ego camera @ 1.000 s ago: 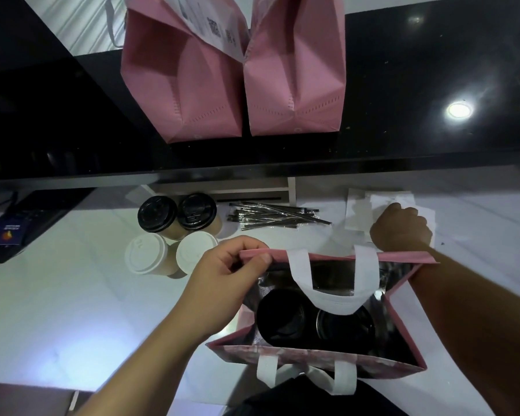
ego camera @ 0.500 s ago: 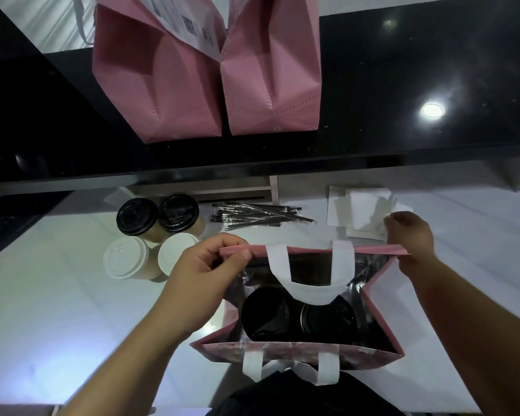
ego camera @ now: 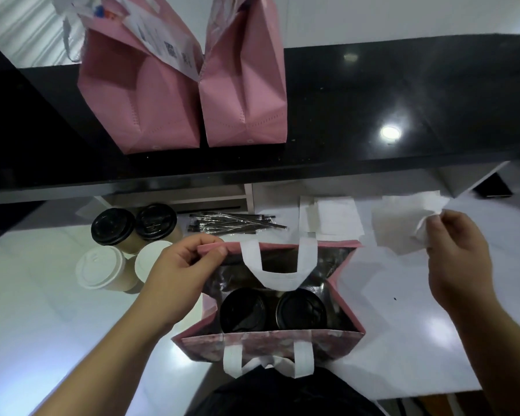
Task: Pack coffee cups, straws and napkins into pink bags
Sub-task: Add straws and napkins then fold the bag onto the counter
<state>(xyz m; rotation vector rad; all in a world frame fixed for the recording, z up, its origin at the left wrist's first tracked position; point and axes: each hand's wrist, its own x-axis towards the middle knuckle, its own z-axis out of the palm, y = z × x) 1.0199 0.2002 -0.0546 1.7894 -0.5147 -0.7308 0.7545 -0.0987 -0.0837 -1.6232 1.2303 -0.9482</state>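
Observation:
An open pink bag [ego camera: 270,345] with white handles stands on the white counter in front of me, with two black-lidded cups [ego camera: 243,310] side by side inside it. My left hand [ego camera: 180,280] pinches the bag's far rim at the left corner. To the right of the bag, my right hand [ego camera: 460,259] holds a white napkin [ego camera: 403,226] lifted off the counter. Behind the bag's far rim lies the napkin stack [ego camera: 333,220]. Wrapped straws [ego camera: 234,223] lie to the left of the stack. Several more cups [ego camera: 114,247], black-lidded and white-lidded, stand left of the bag.
A black raised shelf [ego camera: 373,115] runs across the back, its edge overhanging the counter. Two more pink bags [ego camera: 192,94] stand on it, one with a printed slip. A dark flat object [ego camera: 493,184] lies at the far right under the shelf.
My right hand has lifted a napkin from the stack and moved right and up, away from the bag. My left hand keeps its grip on the bag's rim.

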